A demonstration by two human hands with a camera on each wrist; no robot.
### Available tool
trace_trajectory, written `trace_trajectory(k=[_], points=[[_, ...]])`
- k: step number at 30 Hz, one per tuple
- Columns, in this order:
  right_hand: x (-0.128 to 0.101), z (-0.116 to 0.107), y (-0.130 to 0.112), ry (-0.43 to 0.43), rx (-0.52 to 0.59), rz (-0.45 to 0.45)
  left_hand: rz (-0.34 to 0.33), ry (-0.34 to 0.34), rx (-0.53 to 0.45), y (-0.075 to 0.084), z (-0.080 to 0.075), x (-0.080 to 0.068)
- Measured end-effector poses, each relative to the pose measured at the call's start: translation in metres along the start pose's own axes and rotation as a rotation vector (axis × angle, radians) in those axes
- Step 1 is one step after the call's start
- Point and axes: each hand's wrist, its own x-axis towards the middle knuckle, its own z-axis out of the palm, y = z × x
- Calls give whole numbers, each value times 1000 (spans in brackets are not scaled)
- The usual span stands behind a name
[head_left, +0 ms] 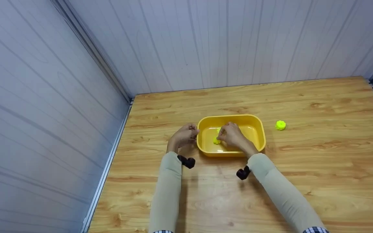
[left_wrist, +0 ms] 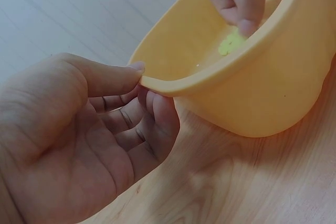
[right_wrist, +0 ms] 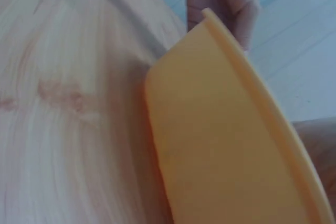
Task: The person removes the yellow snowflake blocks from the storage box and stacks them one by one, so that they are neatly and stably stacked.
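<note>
A yellow plastic tub [head_left: 261, 129] stands on the wooden table. My left hand [head_left: 184, 136] is at its left end; in the left wrist view the left thumb and curled fingers [left_wrist: 163, 114] pinch the rim. My right hand [head_left: 233, 134] reaches down inside the tub, its thumb and fingers pinching a small neon-yellow scalloped piece [head_left: 216, 141] near the tub's floor. A second neon-yellow piece [head_left: 218, 129] shows just behind it, partly covered by the right hand. In the right wrist view the tub's side wall [right_wrist: 210, 129] hides most of the right hand [right_wrist: 320, 145].
Another neon-yellow scalloped piece [head_left: 280, 125] lies on the table [head_left: 335, 145] to the right of the tub. A pale panelled wall [head_left: 206, 45] rises along the table's back edge, and another panel [head_left: 44, 113] stands along its left side.
</note>
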Motion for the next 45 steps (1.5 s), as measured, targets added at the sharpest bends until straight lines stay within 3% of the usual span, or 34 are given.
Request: trace_trajectory(k=[8,13,20,28,45], points=[[-2,-12,5,-31,274,36,6,19,14,1,0,0],[-7,-19,7,-21,357,53,10,15,9,1,1,-1],[-14,-34,10,-8,408,52,17,4,10,1,1,-3],[-22,-56,17,66,461,56,18,3,15,-1,0,-1],[-36,-97,41,206,528,149,15,7,17,-1,0,0]])
